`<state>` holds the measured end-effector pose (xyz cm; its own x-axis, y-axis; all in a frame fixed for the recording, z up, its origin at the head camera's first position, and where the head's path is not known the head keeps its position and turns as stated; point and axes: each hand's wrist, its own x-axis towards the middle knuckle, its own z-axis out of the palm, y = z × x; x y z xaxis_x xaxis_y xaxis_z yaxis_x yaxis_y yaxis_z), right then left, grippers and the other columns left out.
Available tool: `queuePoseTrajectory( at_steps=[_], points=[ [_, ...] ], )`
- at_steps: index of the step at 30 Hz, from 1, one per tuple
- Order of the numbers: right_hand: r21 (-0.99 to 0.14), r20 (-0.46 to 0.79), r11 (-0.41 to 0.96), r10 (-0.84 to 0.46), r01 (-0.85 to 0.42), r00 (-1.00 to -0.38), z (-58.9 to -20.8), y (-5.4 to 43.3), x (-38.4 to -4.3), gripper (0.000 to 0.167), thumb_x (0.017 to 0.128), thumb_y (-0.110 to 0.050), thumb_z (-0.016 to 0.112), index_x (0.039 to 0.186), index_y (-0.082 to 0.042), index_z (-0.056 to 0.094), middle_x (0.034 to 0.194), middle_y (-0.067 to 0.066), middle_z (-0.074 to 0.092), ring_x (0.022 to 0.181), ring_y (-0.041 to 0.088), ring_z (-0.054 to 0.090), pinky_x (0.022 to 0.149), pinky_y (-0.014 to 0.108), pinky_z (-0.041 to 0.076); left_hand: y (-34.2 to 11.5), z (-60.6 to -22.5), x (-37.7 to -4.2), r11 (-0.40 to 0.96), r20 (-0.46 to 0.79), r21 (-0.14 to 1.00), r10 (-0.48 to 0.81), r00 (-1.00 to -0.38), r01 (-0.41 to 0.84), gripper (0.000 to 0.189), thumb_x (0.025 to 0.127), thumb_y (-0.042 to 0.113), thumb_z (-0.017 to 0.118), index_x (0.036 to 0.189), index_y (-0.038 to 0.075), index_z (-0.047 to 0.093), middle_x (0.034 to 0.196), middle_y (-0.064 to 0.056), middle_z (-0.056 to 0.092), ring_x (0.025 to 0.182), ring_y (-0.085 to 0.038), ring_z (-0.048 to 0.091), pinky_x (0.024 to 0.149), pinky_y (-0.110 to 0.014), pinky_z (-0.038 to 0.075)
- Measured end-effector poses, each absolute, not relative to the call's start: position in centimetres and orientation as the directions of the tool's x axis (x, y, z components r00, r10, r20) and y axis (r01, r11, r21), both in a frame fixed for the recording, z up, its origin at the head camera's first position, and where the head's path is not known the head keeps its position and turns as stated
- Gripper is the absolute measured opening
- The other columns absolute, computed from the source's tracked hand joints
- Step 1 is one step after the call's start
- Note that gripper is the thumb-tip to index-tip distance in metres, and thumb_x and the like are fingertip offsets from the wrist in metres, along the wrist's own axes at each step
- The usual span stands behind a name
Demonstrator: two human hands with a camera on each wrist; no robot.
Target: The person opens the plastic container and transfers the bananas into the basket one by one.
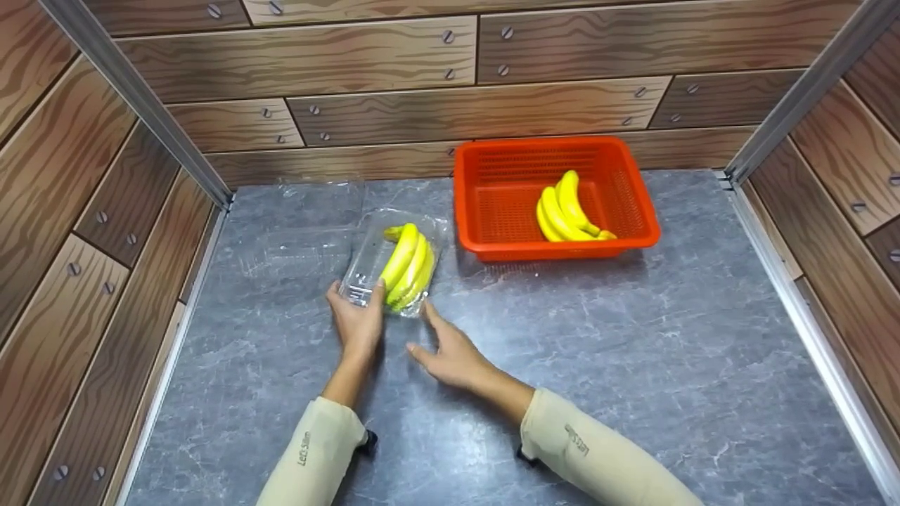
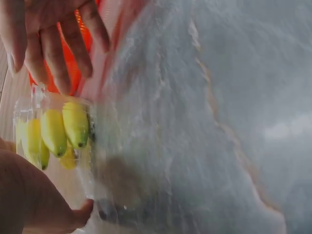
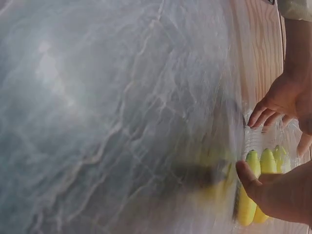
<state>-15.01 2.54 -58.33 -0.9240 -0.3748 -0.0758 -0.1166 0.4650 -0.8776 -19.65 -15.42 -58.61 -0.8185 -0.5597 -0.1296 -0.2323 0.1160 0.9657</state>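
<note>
A bunch of yellow bananas [image 1: 408, 267] lies in a clear plastic container [image 1: 367, 256] left of the middle of the table. My left hand [image 1: 358, 320] holds the container's near left corner, thumb on the inner side by the bananas and fingers along the outside. Close to the near right corner, my right hand [image 1: 453, 355] has its fingers extended and its thumb held apart. In the left wrist view the green-tipped bananas [image 2: 53, 131] show through the wall, between both hands. The right wrist view has the right hand [image 3: 282, 192] in front of the bananas [image 3: 247, 207].
A red plastic basket [image 1: 485, 247] stands at the back, right of the container, with another banana bunch [image 1: 562, 211] inside. Further clear plastic containers [image 1: 302, 242] lie at the back left. Wood-patterned walls [image 1: 394, 112] enclose the grey marbled table [image 1: 668, 379] at the back and sides.
</note>
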Motion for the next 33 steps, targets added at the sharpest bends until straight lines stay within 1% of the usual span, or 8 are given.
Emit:
queuePoseTrajectory(
  at_steps=[4,5,10,13,18,21,25,33],
  points=[
    [-0.919,-0.071,0.394,-0.229,-0.026,-0.971,-58.4,2.5,-15.8,0.101,0.101,-0.033,0.070,0.171,-0.003,0.005,0.173,0.027,0.032,0.146,0.046,0.053,0.121,0.058,0.047,-15.7,-58.8,-19.7,0.103,-0.103,0.976,-0.553,-0.826,-0.191,0.086,0.094,0.025,0.079,0.159,-0.003,0.028,0.156,-0.033,0.047,0.147,-0.045,0.049,0.129,-0.051,0.036],
    [-0.922,-0.068,0.386,-0.193,-0.012,-0.979,-58.4,2.6,-16.2,0.101,0.101,-0.034,0.070,0.171,-0.002,0.005,0.174,0.027,0.029,0.148,0.047,0.050,0.123,0.059,0.045,-15.8,-58.9,-19.7,0.095,-0.102,0.978,-0.549,-0.830,-0.183,0.086,0.094,0.024,0.078,0.158,-0.003,0.029,0.156,-0.033,0.047,0.146,-0.045,0.049,0.129,-0.051,0.036],
    [-0.918,-0.053,0.397,-0.054,0.028,-0.997,-58.1,3.0,-18.6,0.102,0.101,-0.041,0.069,0.172,-0.006,0.006,0.180,0.022,0.012,0.166,0.043,0.021,0.136,0.058,0.020,-16.5,-59.0,-19.8,0.017,-0.124,0.988,-0.506,-0.854,-0.153,0.084,0.094,0.015,0.076,0.160,-0.006,0.028,0.159,-0.034,0.044,0.148,-0.046,0.048,0.130,-0.050,0.036],
    [-0.919,-0.047,0.392,-0.015,0.037,-0.999,-57.9,3.5,-19.9,0.102,0.101,-0.044,0.068,0.173,-0.010,0.004,0.181,0.017,0.010,0.168,0.039,0.017,0.137,0.056,0.017,-17.2,-59.0,-19.6,-0.021,-0.149,0.987,-0.485,-0.862,-0.159,0.084,0.095,0.011,0.074,0.162,-0.006,0.027,0.161,-0.034,0.043,0.151,-0.046,0.046,0.131,-0.051,0.037],
    [-0.905,-0.058,0.424,-0.039,0.036,-0.998,-57.6,4.1,-21.3,0.096,0.101,-0.048,0.066,0.173,-0.011,0.015,0.178,0.018,0.024,0.164,0.039,0.028,0.136,0.056,0.023,-18.9,-59.0,-19.3,-0.040,-0.168,0.985,-0.443,-0.881,-0.168,0.081,0.097,0.007,0.069,0.164,-0.006,0.025,0.161,-0.036,0.042,0.151,-0.048,0.044,0.128,-0.055,0.040],
    [-0.880,-0.063,0.474,-0.088,0.014,-0.994,-57.4,4.3,-21.8,0.093,0.100,-0.051,0.066,0.171,-0.011,0.022,0.175,0.020,0.031,0.163,0.040,0.032,0.135,0.057,0.026,-19.9,-58.9,-19.2,-0.029,-0.165,0.985,-0.413,-0.896,-0.168,0.082,0.099,0.006,0.066,0.166,-0.007,0.021,0.164,-0.038,0.036,0.155,-0.051,0.038,0.131,-0.057,0.035],
    [-0.870,-0.052,0.493,-0.129,-0.018,-0.990,-57.3,4.4,-22.5,0.093,0.099,-0.051,0.068,0.171,-0.011,0.025,0.174,0.019,0.035,0.162,0.040,0.035,0.134,0.056,0.027,-20.7,-58.9,-19.2,-0.008,-0.150,0.987,-0.371,-0.916,-0.158,0.084,0.099,0.006,0.064,0.166,-0.009,0.017,0.169,-0.039,0.026,0.161,-0.052,0.027,0.136,-0.055,0.024],
    [-0.874,-0.083,0.485,-0.111,0.019,-0.990,-56.6,4.8,-23.7,0.091,0.099,-0.049,0.069,0.169,-0.007,0.029,0.172,0.021,0.038,0.161,0.040,0.036,0.134,0.056,0.028,-21.2,-59.1,-19.3,-0.072,-0.143,0.989,-0.276,-0.950,-0.128,0.087,0.099,0.003,0.062,0.168,-0.008,0.009,0.174,-0.036,0.015,0.166,-0.048,0.016,0.139,-0.052,0.016]
  ],
)
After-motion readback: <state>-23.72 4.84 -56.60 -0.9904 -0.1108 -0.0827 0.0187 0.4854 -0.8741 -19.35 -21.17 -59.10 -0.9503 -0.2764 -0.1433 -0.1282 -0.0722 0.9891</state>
